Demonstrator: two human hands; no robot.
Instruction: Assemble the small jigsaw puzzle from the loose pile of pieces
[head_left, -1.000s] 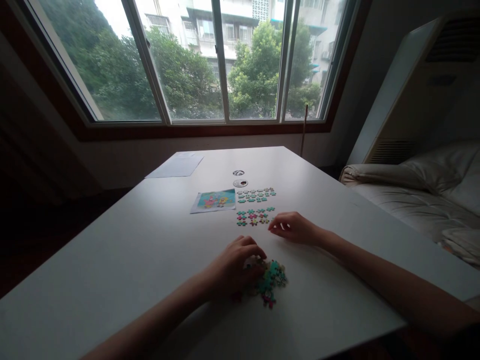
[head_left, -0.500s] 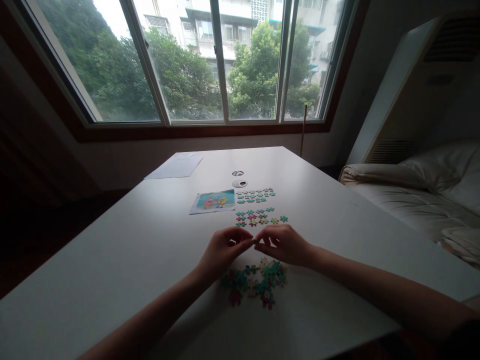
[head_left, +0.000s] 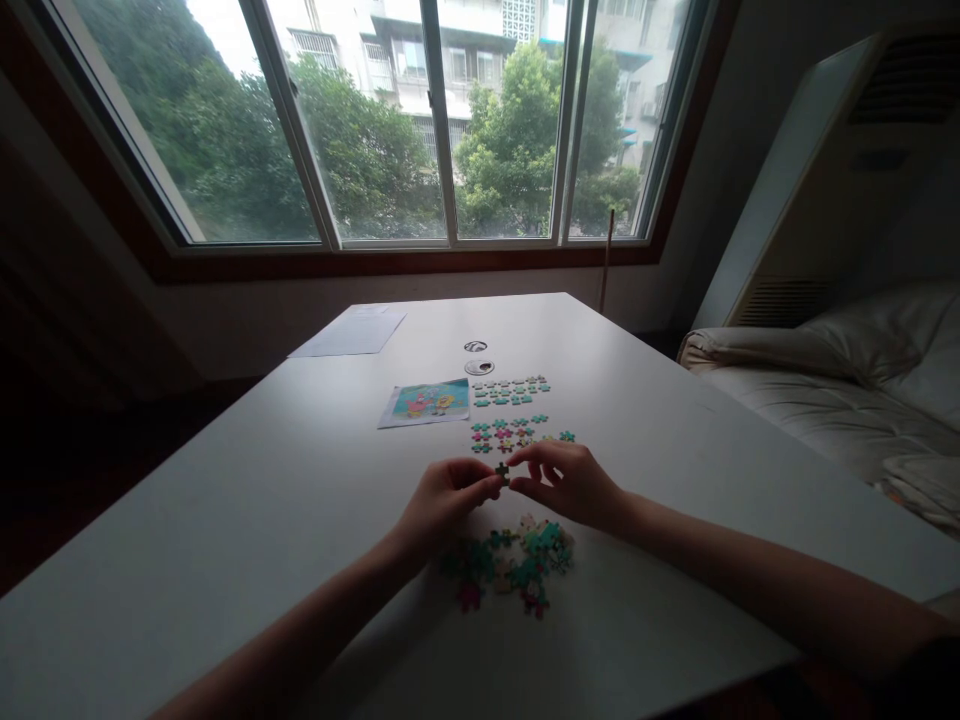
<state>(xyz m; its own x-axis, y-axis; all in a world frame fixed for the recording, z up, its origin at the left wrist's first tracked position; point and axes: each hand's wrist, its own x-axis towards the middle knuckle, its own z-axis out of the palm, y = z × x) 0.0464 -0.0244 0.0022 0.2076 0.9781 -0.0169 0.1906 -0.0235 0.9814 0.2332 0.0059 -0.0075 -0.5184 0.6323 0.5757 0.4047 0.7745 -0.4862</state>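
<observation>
My left hand (head_left: 452,497) pinches a small dark puzzle piece (head_left: 502,470) between thumb and fingertips, above the white table. Just to the right of the piece is my right hand (head_left: 566,483), its thumb and forefinger parted; whether a fingertip touches the piece I cannot tell. Below both hands lies a loose heap of puzzle pieces (head_left: 536,560), mostly green with some pink and pale ones. Beyond the hands, several pieces (head_left: 504,433) are laid out in rows, partly covered by my right fingers. Farther back are more rows of greenish pieces (head_left: 512,391).
Left of the rows lies a printed picture sheet (head_left: 427,403) with cartoon figures. Two round discs (head_left: 478,367) rest behind it. Pale papers (head_left: 352,333) lie at the far left corner of the white table (head_left: 247,500). A light sofa (head_left: 810,390) stands to the right.
My right thumb and forefinger have parted from the puzzle piece, which now shows its outline in my left fingertips. Both hands have otherwise hardly moved.
</observation>
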